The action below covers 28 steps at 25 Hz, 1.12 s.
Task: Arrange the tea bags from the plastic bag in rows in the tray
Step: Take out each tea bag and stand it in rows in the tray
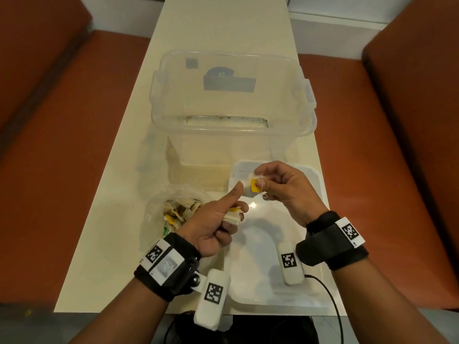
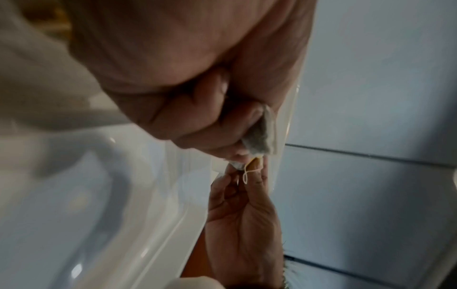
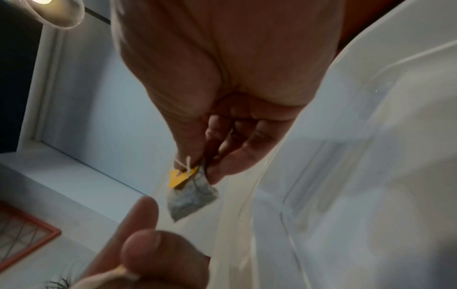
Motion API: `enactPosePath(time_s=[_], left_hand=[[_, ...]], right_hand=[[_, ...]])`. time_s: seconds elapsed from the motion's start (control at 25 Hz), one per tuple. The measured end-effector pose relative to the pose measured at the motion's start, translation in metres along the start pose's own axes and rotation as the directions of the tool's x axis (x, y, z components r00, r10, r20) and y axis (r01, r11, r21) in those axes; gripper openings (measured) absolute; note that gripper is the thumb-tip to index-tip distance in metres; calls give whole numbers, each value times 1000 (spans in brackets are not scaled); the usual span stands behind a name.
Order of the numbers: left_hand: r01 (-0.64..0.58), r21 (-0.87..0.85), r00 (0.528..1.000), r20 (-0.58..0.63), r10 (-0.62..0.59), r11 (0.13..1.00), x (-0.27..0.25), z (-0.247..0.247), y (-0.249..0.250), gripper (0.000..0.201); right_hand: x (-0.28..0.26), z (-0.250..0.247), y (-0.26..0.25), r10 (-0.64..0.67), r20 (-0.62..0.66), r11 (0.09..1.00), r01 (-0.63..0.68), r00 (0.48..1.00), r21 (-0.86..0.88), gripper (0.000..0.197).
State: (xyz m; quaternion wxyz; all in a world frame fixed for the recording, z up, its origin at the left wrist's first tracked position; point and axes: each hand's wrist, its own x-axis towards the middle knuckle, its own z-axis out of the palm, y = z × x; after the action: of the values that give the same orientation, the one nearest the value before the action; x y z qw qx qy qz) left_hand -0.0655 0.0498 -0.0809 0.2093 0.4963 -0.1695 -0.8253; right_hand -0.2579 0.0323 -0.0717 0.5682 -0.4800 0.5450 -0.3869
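Note:
My right hand (image 1: 260, 183) pinches one tea bag (image 1: 248, 192) by its top, at the yellow tag (image 1: 255, 185), and holds it in the air over the far left corner of the white tray (image 1: 253, 269). The right wrist view shows this grey tea bag (image 3: 191, 199) hanging below the fingers. My left hand (image 1: 233, 219) sits just left of it, its fingers curled round a small crumpled bunch of tea bags (image 1: 232, 216) and its thumb pointing up. The open plastic bag (image 1: 173, 209) with several more tea bags lies left of the tray. The tray floor shows no tea bags.
A large clear lidded container (image 1: 231, 95) stands right behind the tray and the plastic bag on the narrow cream table (image 1: 111, 219). Orange-brown seats flank the table on both sides. A black cable (image 1: 330, 294) runs over the tray's near right corner.

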Motion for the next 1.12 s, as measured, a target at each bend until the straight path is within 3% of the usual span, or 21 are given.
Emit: enactPosePath(time_s=[0.08, 0.16, 0.28, 0.36, 0.44, 0.56, 0.72, 0.8, 0.92, 1.0, 1.12], left_hand=[[-138, 356, 974, -121, 192, 924, -5, -2, -4, 42], [-210, 729, 891, -132, 435, 651, -7, -4, -10, 37], [-66, 959, 759, -131, 637, 276, -4, -7, -14, 28], [68, 988, 711, -146, 688, 139, 2, -11, -18, 27], [92, 990, 724, -141, 675, 108, 6, -16, -20, 32], [50, 991, 770, -120, 627, 127, 10, -21, -23, 38], [17, 979, 813, -131, 567, 201, 16, -26, -25, 37], [19, 977, 822, -136, 554, 211, 17, -27, -26, 39], [8, 973, 821, -137, 554, 230, 16, -27, -25, 37], [5, 973, 815, -137, 563, 230, 15, -26, -24, 36], [29, 979, 805, -143, 576, 201, 13, -24, -22, 37]], right_hand=[[8, -5, 7, 23, -88, 995, -32, 996, -95, 28], [21, -6, 17, 25, -134, 957, -63, 991, -285, 22], [40, 4, 30, 12, -56, 795, -43, 998, -606, 3], [53, 11, 34, -3, -53, 718, -35, 999, -695, 7], [64, 15, 40, -12, -99, 711, -62, 995, -701, 7], [71, 21, 48, -12, -185, 718, -120, 983, -686, 5], [68, 29, 53, -108, -190, 501, -112, 976, -858, 5], [69, 32, 56, -130, -187, 467, -106, 974, -878, 6], [68, 37, 57, -138, -181, 517, -85, 974, -851, 9], [65, 35, 57, -137, -229, 620, -97, 964, -779, 13], [54, 26, 60, -76, -334, 680, -196, 939, -706, 20]])
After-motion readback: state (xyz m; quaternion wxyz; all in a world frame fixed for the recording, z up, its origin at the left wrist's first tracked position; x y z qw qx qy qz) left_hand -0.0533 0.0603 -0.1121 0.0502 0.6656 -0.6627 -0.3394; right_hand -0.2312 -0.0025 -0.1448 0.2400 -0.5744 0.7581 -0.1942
